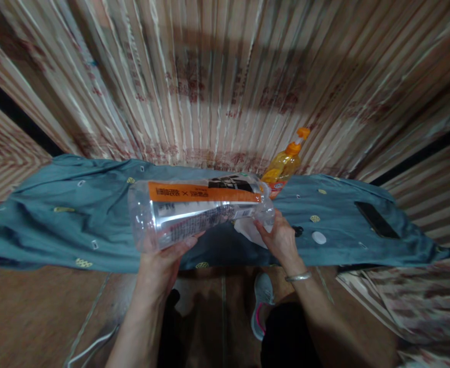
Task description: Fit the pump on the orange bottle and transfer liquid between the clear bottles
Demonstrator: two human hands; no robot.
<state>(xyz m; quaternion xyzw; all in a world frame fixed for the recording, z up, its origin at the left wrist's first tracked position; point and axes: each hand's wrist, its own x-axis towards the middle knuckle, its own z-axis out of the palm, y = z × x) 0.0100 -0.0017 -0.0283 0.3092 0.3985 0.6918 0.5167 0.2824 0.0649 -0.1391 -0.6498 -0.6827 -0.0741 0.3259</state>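
A large clear plastic bottle [186, 209] with an orange and silver label lies on its side in the air above the cloth-covered table. My left hand [167, 255] grips its broad base end from below, fingers partly hidden behind it. At the narrower right end, my right hand [280, 237] is closed around the bottle; most of its fingers are out of sight. Something thin and white, like a tissue or cloth [250, 232], shows below that end, beside my right thumb. Just behind stands a yellow pump bottle [284, 166] with an orange top, its lower part covered by the clear bottle.
A teal patterned cloth [106, 225] covers the narrow table. To the right lie a white round cap [319, 237], a small black object [297, 231] and a dark phone [376, 220]. A striped curtain [217, 92] hangs close behind. A white cable [94, 343] runs over the floor.
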